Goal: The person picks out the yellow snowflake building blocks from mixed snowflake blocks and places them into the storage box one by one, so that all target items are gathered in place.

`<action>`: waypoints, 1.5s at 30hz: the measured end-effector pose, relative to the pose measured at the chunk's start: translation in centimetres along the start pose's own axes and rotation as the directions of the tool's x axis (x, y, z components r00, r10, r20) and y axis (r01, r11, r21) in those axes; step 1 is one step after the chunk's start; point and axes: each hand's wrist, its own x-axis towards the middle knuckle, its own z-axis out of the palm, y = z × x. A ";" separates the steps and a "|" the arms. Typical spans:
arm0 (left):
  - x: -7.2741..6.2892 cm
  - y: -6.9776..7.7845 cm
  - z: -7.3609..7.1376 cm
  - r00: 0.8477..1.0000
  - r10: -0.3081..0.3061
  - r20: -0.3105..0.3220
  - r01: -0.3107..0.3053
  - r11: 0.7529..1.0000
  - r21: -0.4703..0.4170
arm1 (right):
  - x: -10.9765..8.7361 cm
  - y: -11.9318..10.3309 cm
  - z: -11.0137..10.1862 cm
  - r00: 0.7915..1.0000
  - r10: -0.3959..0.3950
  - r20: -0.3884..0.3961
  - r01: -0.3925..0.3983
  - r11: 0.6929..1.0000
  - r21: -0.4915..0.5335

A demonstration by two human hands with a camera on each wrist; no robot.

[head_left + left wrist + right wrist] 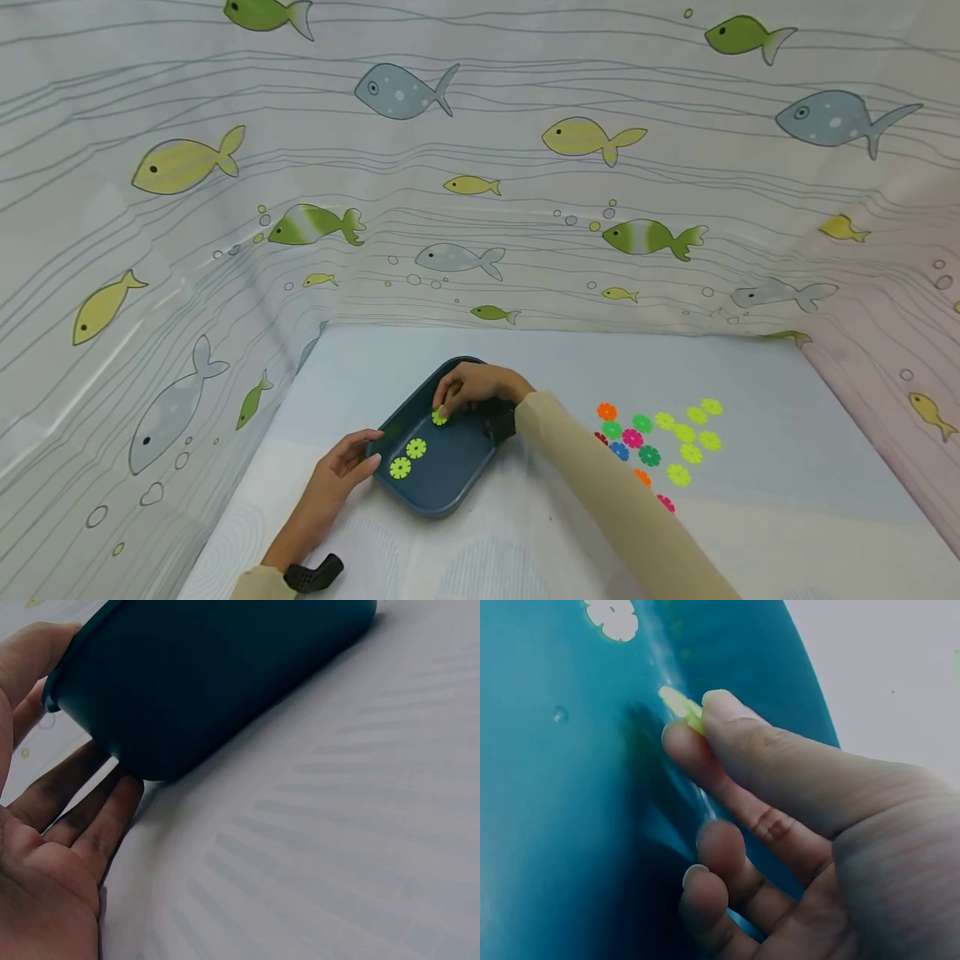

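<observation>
A dark blue rectangular plastic tub (438,483) stands on the table. My left hand (336,477) holds its near left corner; in the left wrist view the thumb lies at the rim and the other fingers (112,817) touch the outer wall (217,682). Inside the tub, my right hand (476,387) pinches a yellow-green notched plastic disc (682,710) between thumb and forefinger, close over the tub's floor. Two more discs of that colour, an upper one (416,448) and a lower one (401,467), lie flat in the tub.
To the right of the tub, several loose notched discs lie on the table, among them a yellow-green one (678,475), an orange one (607,412), a pink one (632,438) and a blue one (618,451). A fish-patterned sheet (525,275) walls the table's back and sides.
</observation>
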 end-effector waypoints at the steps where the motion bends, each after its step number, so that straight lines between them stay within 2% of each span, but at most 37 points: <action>1: 0.0 0.0 0.0 1.000 -0.001 0.000 0.001 1.000 0.001 | 0.1 0.0 0.1 1.000 0.001 0.003 -0.001 1.000 -0.002; 15: 0.2 -0.1 -0.1 1.000 -0.007 -0.004 0.007 1.000 0.007 | 0.7 -0.6 0.9 0.999 -0.030 0.032 0.032 0.997 -0.073; 32: 0.4 -0.3 0.1 1.000 -0.010 -0.003 0.010 1.000 0.010 | 1.2 -0.9 1.8 0.999 -0.035 0.015 0.037 0.990 -0.136; 45: 0.4 0.1 -0.1 1.000 0.001 -0.003 -0.001 1.000 0.010 | 0.2 -2.0 0.7 0.995 -0.087 -0.040 0.084 0.993 -0.083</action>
